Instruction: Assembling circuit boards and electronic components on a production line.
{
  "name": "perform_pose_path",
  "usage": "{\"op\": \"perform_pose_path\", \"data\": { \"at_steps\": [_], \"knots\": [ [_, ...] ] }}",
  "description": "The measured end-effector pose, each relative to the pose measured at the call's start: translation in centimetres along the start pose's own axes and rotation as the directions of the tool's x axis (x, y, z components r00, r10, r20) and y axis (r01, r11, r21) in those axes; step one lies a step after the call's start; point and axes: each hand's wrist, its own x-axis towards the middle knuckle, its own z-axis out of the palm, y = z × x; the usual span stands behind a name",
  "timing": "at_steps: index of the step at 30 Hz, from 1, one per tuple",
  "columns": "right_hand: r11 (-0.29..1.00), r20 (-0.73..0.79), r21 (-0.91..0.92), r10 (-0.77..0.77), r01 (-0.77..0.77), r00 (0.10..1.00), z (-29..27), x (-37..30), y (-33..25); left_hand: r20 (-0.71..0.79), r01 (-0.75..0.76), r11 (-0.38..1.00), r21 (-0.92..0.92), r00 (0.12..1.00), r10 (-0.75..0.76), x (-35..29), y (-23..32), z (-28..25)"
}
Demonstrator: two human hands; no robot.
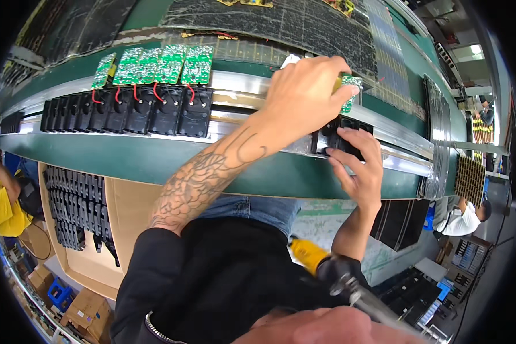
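Note:
My left hand (307, 89) pinches a small green circuit board (348, 98) between thumb and fingers, above the metal rail. Just below it my right hand (361, 163) closes its fingers on a black plastic housing (322, 141) that sits on the rail. Part of that housing is hidden by my fingers, and other black pieces stand beside it. To the left, a row of black housings (165, 117) lines the rail. Several green circuit boards (169, 64) lean behind them, joined to some housings by short red wires (190, 93).
A cardboard box (135, 229) holding stacked black parts (77, 206) stands below the green bench (258, 175). A yellow power tool (309, 254) hangs near my right arm. Black sheets (264, 31) cover the far side. People work at left (8, 203) and right (461, 221).

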Motion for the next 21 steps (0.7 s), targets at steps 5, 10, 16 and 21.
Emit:
{"op": "perform_pose_path", "data": {
  "at_steps": [5,10,16,21],
  "knots": [
    [0.998,-0.062,0.067,-0.006,0.011,0.998,0.7,-0.2,-0.3,-0.171,-0.097,0.907,0.41,0.968,0.181,0.6,-1.1,2.8],
    [0.985,-0.298,0.09,0.168,-0.148,0.94,-0.1,-1.5,-0.4,-0.032,-0.465,0.86,0.208,0.876,0.481,-5.9,1.4,1.4],
    [0.96,-0.194,0.131,0.268,-0.246,0.944,0.5,-1.7,-0.1,0.104,-0.49,0.765,0.418,0.862,0.496,-9.8,-0.5,-1.7],
    [0.966,-0.191,0.202,0.202,-0.163,0.961,2.2,0.1,-0.3,0.151,-0.369,0.767,0.525,0.927,0.343,-11.3,-1.8,-6.1]
  ]
}}
